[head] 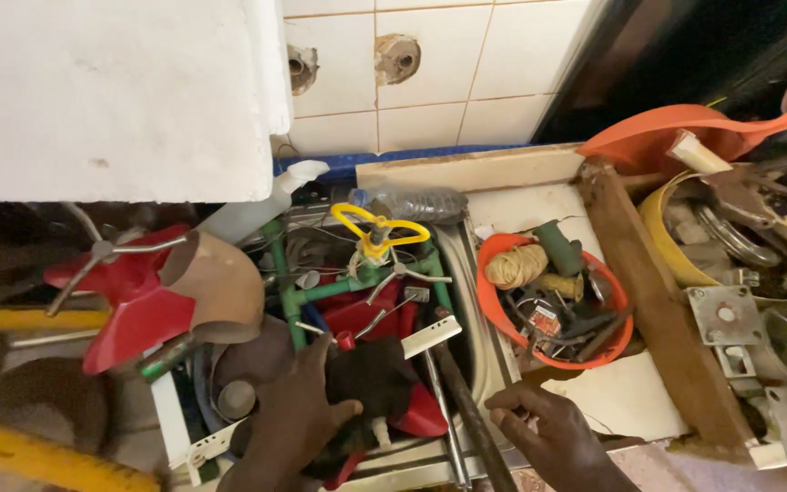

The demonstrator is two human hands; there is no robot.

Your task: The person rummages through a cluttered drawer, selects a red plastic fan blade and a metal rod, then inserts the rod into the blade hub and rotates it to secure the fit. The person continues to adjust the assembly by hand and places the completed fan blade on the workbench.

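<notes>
My left hand (295, 415) lies spread, fingers loose, touching a black cloth (373, 375) just to its right in the cluttered tray (168, 421); my right hand (553, 430) rests nearby, fingers curled and holding nothing. Between my 2 hands a dark metal rod (466, 410) runs lengthwise away from me; the right fingertips are nearer it.

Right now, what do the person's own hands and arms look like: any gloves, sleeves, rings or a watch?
Both the left hand and the right hand are bare: no gloves, no rings visible. No sleeve or watch shows on either wrist, as far as the bottom edge of the picture allows.
</notes>
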